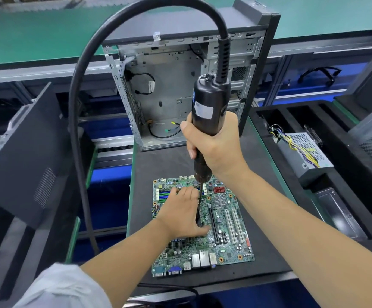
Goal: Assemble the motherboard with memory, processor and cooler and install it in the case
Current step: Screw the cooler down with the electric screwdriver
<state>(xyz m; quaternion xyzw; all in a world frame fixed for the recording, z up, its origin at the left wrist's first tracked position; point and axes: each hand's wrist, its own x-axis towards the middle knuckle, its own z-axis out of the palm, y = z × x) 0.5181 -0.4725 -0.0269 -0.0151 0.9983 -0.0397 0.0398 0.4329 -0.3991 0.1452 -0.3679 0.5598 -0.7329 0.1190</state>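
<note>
Right hand (213, 147) is wrapped tight round the electric screwdriver (209, 112), held upright over the motherboard (225, 218). The bit (199, 210) runs down beside my left hand (180, 212) and its tip looks to land close to the thumb, near the middle of the board. I can't see what it's seated in; the hand covers that spot.

Left hand lies flat on the board, fingers straight, pressing down around the socket area, fingertips reaching the memory slots (165, 194). It grips nothing.

The board sits flat on the dark mat (158, 165), ports toward me. The case (180, 85) stands open behind it, well apart and bare inside, so installing comes later, I'd judge.

Risks from here:
- The bit skids off the screw head and gouges traces or small parts. Cause: the driver isn't plumb, and I have no sight of the tip.
- The bit catches my left thumb, which is right beside the tip.
- The thick cable (76, 107) loops high and to the left; its weight could pull the driver off vertical mid-drive.
- Too much down-force with the flat hand could flex the board on the soft mat.
- Over-torque could strip the thread or crack the mount.

I'd check the bit is seated before pulling the trigger.
</note>
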